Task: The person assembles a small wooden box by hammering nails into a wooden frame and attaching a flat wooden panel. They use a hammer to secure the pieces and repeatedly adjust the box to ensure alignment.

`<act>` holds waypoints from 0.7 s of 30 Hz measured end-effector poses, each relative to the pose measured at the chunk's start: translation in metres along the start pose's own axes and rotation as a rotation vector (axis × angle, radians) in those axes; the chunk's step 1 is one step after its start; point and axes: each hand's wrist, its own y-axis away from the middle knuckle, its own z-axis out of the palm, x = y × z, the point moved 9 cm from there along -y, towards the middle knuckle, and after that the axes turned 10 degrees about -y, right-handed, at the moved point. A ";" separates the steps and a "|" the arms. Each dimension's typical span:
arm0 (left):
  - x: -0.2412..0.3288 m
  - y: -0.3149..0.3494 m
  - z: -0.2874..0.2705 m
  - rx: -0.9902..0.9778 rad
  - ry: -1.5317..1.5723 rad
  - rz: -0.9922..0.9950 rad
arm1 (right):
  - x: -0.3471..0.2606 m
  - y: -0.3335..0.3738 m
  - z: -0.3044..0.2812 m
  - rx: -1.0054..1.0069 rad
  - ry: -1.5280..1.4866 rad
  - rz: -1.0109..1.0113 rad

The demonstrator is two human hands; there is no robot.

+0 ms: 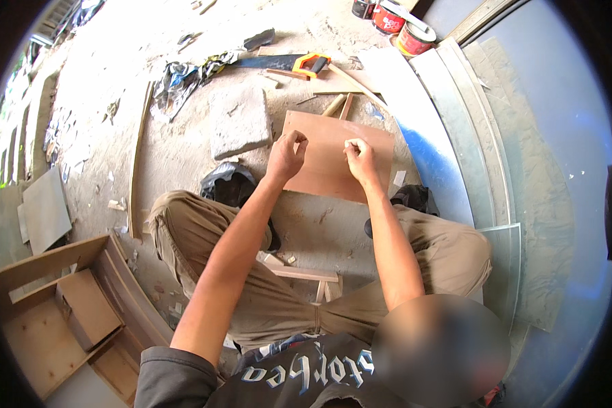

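Note:
Between my knees a thin reddish-brown wooden board [333,173] lies tilted on the ground, its near edge over a grey surface. My left hand [287,158] is above the board's left edge, with the fingers curled inward. Over the right half of the board, my right hand [360,158] has its thumb and fingertips pinched together. Whatever either hand holds, if anything, is too small or hidden to make out. A rough pale concrete block [240,122] sits just beyond my left hand.
A handsaw [311,66] with an orange and black handle lies beyond the board, among wood strips and a crumpled plastic bag [177,88]. Paint cans [415,39] stand at the far right. Glass sheets [503,251] lie at my right, an open wooden cabinet frame [37,340] at my left.

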 end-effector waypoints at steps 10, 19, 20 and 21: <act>-0.038 -0.013 0.051 0.216 -0.160 -0.224 | -0.041 -0.066 0.028 -0.023 -0.126 0.021; -0.028 -0.022 0.051 0.169 -0.185 -0.203 | 0.049 -0.205 0.039 -0.409 0.466 0.025; -0.029 -0.022 0.051 0.163 -0.193 -0.205 | 0.052 -0.212 0.048 -0.512 0.564 -0.045; -0.029 -0.022 0.053 0.150 -0.201 -0.204 | 0.057 -0.216 0.057 -0.615 0.660 -0.116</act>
